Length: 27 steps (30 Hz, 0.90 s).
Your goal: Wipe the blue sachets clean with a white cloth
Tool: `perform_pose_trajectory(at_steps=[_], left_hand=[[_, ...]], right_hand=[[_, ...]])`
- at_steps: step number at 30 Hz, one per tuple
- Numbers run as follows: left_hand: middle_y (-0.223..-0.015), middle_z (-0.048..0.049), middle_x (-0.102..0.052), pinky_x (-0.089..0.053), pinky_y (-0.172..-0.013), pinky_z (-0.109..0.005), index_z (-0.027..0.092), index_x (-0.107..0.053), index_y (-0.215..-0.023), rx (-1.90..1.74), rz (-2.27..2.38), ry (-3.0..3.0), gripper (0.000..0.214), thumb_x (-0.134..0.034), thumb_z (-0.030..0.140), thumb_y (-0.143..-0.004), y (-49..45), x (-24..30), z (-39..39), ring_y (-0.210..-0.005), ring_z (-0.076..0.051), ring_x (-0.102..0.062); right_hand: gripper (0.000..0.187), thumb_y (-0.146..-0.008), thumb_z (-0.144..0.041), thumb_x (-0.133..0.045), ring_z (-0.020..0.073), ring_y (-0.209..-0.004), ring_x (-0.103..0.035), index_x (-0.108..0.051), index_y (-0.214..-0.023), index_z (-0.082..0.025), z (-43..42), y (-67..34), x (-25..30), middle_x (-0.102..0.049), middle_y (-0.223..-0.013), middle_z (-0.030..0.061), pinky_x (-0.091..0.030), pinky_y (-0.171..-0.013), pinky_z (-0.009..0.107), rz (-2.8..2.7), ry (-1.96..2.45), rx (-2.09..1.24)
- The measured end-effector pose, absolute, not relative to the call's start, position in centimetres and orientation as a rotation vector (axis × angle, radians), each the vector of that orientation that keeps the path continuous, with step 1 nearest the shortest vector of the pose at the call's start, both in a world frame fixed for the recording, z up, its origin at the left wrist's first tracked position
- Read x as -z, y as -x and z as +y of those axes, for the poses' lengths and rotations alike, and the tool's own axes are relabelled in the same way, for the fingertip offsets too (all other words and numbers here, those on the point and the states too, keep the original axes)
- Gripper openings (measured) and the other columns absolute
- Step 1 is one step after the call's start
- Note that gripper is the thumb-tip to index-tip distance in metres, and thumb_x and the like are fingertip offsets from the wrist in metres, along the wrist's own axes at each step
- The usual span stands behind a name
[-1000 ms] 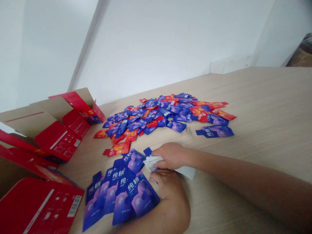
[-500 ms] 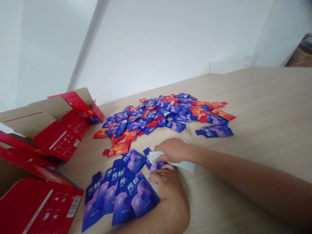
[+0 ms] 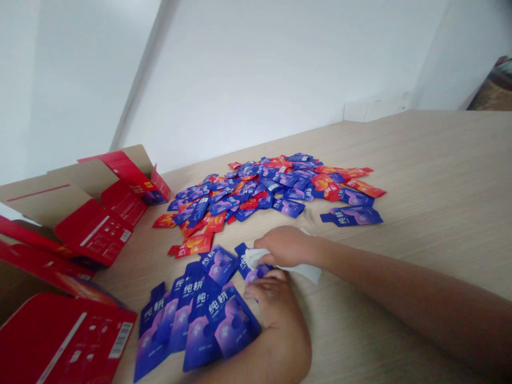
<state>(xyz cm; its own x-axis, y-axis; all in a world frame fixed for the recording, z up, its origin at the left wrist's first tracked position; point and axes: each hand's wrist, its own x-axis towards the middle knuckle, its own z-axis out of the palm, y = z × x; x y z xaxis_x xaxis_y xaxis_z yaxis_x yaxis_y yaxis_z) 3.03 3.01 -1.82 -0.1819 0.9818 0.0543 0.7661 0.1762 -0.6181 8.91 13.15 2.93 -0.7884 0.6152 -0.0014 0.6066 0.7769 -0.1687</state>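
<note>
1. Two hands are seen close together at the near side of the counter (image 3: 420, 160), just in front of the big mixed pile of sachets (image 3: 272, 186).
2. The right hand (image 3: 288, 246) is closed around a crumpled white tissue (image 3: 256, 257), which is pressed onto a single blue sachet (image 3: 256, 273); a loose end of the tissue trails out behind the hand, on the side away from the fan.
3. The left hand (image 3: 272, 298) is curled, its fingertips resting on the near edge of that same sachet, pinning it flat to the counter.
4. The sachet being worked lies between the pile and a fan of blue sachets (image 3: 196, 314), touching the fan's upper right corner.
5. The sachet is judged to be light, thin and pliable, with a glossy film surface likely to be slippery; a pinch at a sealed edge or the notched corner would probably be surest, since the filled middle may yield under pressure.
6. The tissue is soft and easily torn if dragged hard.
7. Open red cartons (image 3: 100, 213) are set to the left of the pile, and another red carton (image 3: 60, 341) lies left of the fan.
8. One stray blue sachet (image 3: 352, 216) is set apart at the pile's right near edge.
</note>
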Motion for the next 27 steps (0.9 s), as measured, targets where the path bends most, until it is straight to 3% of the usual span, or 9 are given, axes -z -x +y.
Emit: perform_pose_trajectory(at_steps=[3,9,14,23,27], left_hand=[[-0.085,-0.0237,-0.068,-0.039,-0.067,-0.041,0.006,-0.061,-0.099,-0.665,-2.026,1.658,0.036,-0.033,0.000,-0.078,-3.1,1.6,3.0,-0.077,-0.033,-0.065],[-0.091,-0.0267,-0.067,-0.040,-0.071,-0.042,-0.003,-0.063,-0.098,-0.638,-2.127,1.649,0.039,-0.030,-0.002,-0.078,-3.3,1.8,3.2,-0.082,-0.033,-0.064],[-0.084,-0.0261,-0.067,-0.041,-0.065,-0.043,0.005,-0.062,-0.097,-0.626,-2.029,1.678,0.037,-0.031,-0.001,-0.078,-2.9,1.9,3.1,-0.075,-0.035,-0.064],[-0.083,-0.0235,-0.068,-0.043,-0.066,-0.042,0.003,-0.064,-0.095,-0.645,-1.967,1.610,0.039,-0.031,-0.004,-0.076,-3.2,2.0,3.1,-0.074,-0.032,-0.065],[-0.082,-0.0229,-0.069,-0.042,-0.064,-0.042,0.007,-0.062,-0.096,-0.664,-1.949,1.606,0.039,-0.032,-0.004,-0.075,-3.1,1.9,3.1,-0.074,-0.033,-0.065]], right_hand=[[0.035,-0.081,-0.047,-0.046,0.0250,-0.082,-0.062,-0.061,-0.102,-0.024,13.2,-9.2,-3.5,-0.068,-0.090,0.0091,-0.040,-0.061,0.030,-2.898,0.996,-0.205],[0.038,-0.081,-0.051,-0.046,0.0238,-0.082,-0.062,-0.061,-0.102,-0.024,11.9,-8.3,-3.1,-0.068,-0.092,0.0083,-0.040,-0.060,0.028,-2.937,0.897,-0.313],[0.038,-0.080,-0.048,-0.048,0.0249,-0.084,-0.062,-0.061,-0.106,-0.024,13.6,-9.2,-2.9,-0.068,-0.095,0.0099,-0.040,-0.062,0.030,-2.902,1.059,-0.270],[0.039,-0.080,-0.052,-0.046,0.0237,-0.083,-0.062,-0.061,-0.105,-0.025,12.5,-8.5,-3.0,-0.068,-0.093,0.0083,-0.039,-0.062,0.029,-2.934,0.930,-0.352],[0.039,-0.080,-0.050,-0.048,0.0245,-0.083,-0.062,-0.061,-0.106,-0.024,13.6,-9.1,-2.8,-0.068,-0.094,0.0094,-0.039,-0.061,0.029,-2.909,1.051,-0.304]])
